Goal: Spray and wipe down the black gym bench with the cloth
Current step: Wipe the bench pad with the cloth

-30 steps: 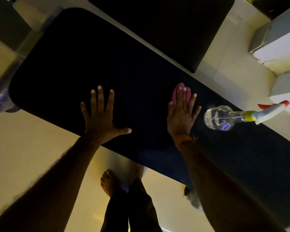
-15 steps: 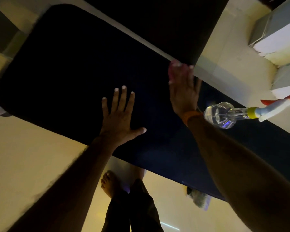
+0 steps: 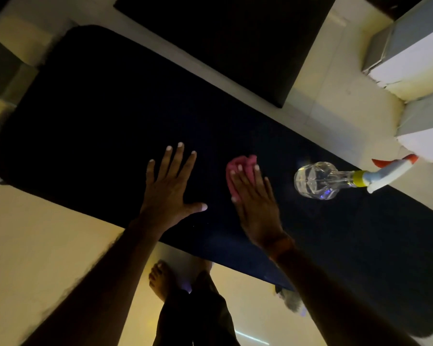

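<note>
On the middle of the black bench (image 3: 98, 116), toward its near edge, the right hand (image 3: 254, 203) lies flat with fingers pressed together on top of the pink cloth (image 3: 240, 166), pinning it to the padding rather than pinching it. Half a second ago this hand was stretched out to the far edge of the bench with the cloth almost hidden beneath it; now it has come back toward the person, so one stroke across the width looks finished and the return pass is under way. The left hand (image 3: 170, 186) rests just beside it, spread wide with the palm down on the bare padding, holding nothing and apparently bracing the body. It has kept roughly the same spot through the stroke.

The spray bottle (image 3: 318, 181) lies on its side on the bench to the right of the cloth, near but not touching the hand, its nozzle pointing over the far edge. It has not moved, which suggests the spraying for this patch is done and wiping is the step in hand. The long stretch of bench toward the left end and the part near the right corner probably remain to be covered. Light is dim, so whether the surface is wet cannot be told.
</note>
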The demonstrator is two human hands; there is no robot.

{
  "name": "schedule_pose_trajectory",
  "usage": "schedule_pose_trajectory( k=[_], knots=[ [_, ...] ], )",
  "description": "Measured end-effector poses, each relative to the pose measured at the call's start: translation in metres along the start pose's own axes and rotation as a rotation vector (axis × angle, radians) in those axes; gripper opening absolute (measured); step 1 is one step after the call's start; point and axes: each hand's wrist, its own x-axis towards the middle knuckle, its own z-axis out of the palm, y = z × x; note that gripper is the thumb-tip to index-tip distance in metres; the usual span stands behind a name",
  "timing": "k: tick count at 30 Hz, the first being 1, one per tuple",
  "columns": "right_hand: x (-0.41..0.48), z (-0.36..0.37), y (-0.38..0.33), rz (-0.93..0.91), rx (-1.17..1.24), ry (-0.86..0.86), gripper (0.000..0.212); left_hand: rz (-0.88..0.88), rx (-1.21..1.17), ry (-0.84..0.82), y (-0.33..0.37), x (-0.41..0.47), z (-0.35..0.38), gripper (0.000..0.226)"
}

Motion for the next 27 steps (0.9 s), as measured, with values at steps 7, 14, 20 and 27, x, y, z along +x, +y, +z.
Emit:
schedule_pose_trajectory(
  k=[7,14,20,27],
  knots=[
    [0.019,0.027,-0.077,0.217,0.116,0.095,0.059,-0.080,0.011,0.018,-0.035,-0.028,-0.007,0.119],
    [0.088,0.027,-0.090,0.254,0.023,0.092,0.059,-0.139,-0.016,0.095,-0.077,-0.048,-0.006,0.133],
    [0.116,0.020,-0.079,0.007,-0.094,0.058,0.057,-0.214,-0.083,0.112,-0.078,-0.054,-0.004,0.144],
    [0.125,0.025,-0.114,-0.231,-0.088,-0.024,0.057,-0.129,-0.155,0.134,-0.096,-0.064,-0.013,0.129]
  ],
)
